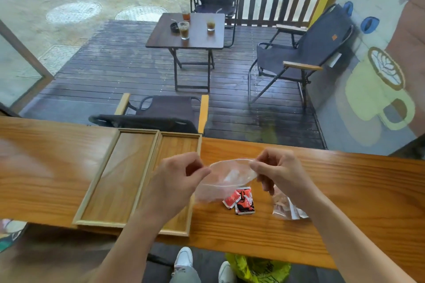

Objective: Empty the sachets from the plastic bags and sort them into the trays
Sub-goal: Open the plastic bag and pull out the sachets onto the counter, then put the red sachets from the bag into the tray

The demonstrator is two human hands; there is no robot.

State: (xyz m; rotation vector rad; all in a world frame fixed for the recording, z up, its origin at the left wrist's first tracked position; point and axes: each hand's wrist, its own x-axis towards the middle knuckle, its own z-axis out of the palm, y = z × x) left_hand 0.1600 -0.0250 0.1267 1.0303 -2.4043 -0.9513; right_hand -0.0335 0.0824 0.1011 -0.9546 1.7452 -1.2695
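Note:
A clear plastic bag (226, 176) is held above the wooden counter with its mouth pulled wide. My left hand (177, 181) pinches its left rim and my right hand (280, 171) pinches its right rim. Under the bag, two red sachets (241, 200) lie on the counter, one with a black pattern. A second clear plastic bag (287, 208) with pale sachets inside lies under my right wrist. Two wooden trays sit side by side on the left: the left tray (119, 179) and the right tray (179, 145), which my left arm partly covers.
The wooden counter (345, 202) runs across the view, its near edge at my legs. A yellow-green bag (257, 269) lies on the floor below. Beyond the counter stand folding chairs (299, 57) and a small table (195, 32) with drinks.

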